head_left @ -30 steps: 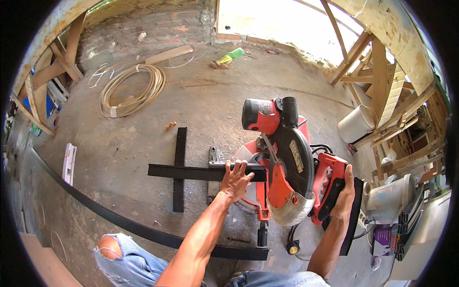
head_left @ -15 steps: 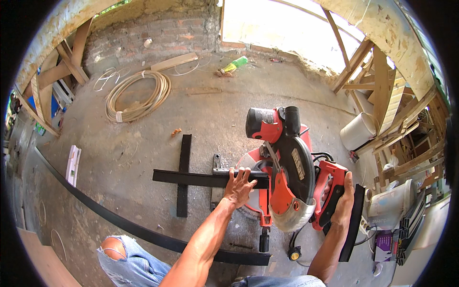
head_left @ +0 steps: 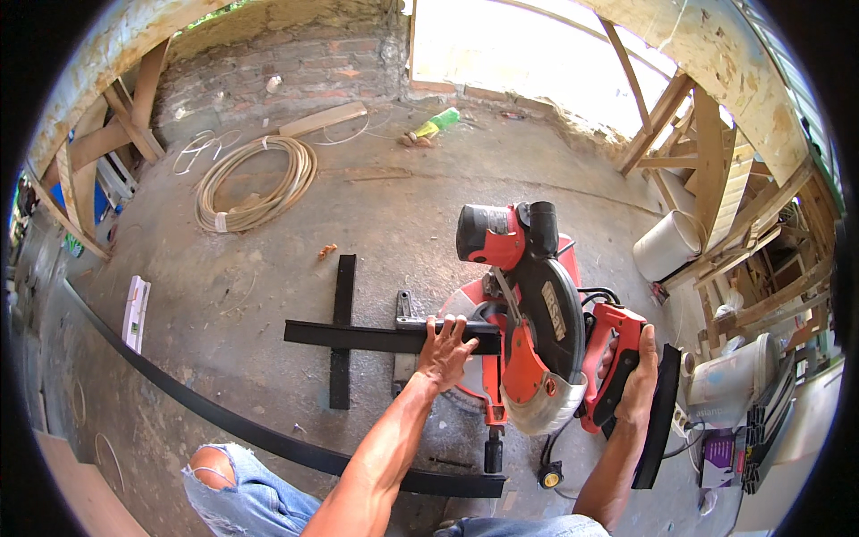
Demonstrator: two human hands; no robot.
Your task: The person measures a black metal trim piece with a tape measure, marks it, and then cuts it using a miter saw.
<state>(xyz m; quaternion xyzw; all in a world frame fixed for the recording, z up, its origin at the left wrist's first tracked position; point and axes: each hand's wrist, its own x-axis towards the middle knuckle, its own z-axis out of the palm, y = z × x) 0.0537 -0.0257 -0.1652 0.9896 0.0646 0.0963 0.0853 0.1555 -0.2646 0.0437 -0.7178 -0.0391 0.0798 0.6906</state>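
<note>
A red and black mitre saw (head_left: 528, 313) stands on the concrete floor. My right hand (head_left: 637, 380) grips its red handle, with the blade head raised. My left hand (head_left: 445, 351) presses flat on a black metal bar (head_left: 358, 336) that lies across the saw's base and sticks out to the left. That bar rests over a second black bar (head_left: 341, 331) lying crosswise on the floor. Another short black piece (head_left: 660, 416) lies just right of the saw handle.
A long black strip (head_left: 224, 416) curves across the floor near my torn jeans knee (head_left: 219, 474). A coil of pale hose (head_left: 255, 183) lies far left. White buckets (head_left: 669, 243) and timber frames crowd the right side. A white level-like bar (head_left: 136, 309) lies at left.
The view has shifted slightly. My hands keep the same hold on the bar and the saw handle; the saw head looks unchanged.
</note>
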